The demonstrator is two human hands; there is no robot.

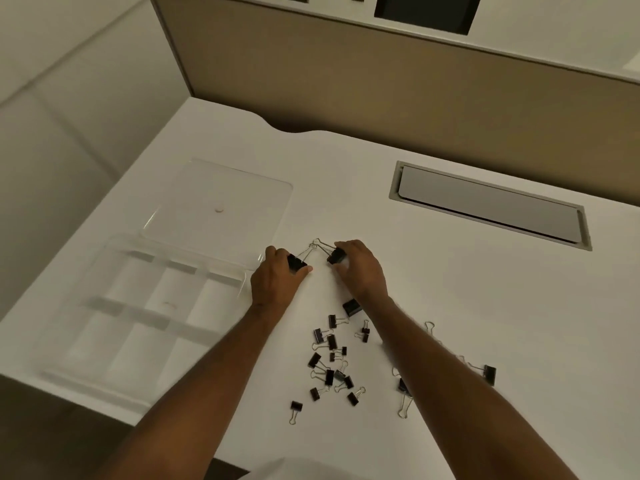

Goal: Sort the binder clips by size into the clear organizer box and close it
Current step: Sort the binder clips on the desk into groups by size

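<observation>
Picking up big clips

Each hand, left hand (277, 277) and right hand (360, 268), pinches one big clip, ready for the open box (104, 327) at the desk's left edge.

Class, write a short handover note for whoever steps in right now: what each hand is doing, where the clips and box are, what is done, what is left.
Left hand grips a large binder clip. Right hand grips another large clip.
Clear organizer box sits open at left, lid laid back, no clips visible in its compartments.
Loose pile of clips lies on the desk between the forearms, more right of the right arm.
Done: nothing sorted.
Left: sort all by size, close lid.
</observation>
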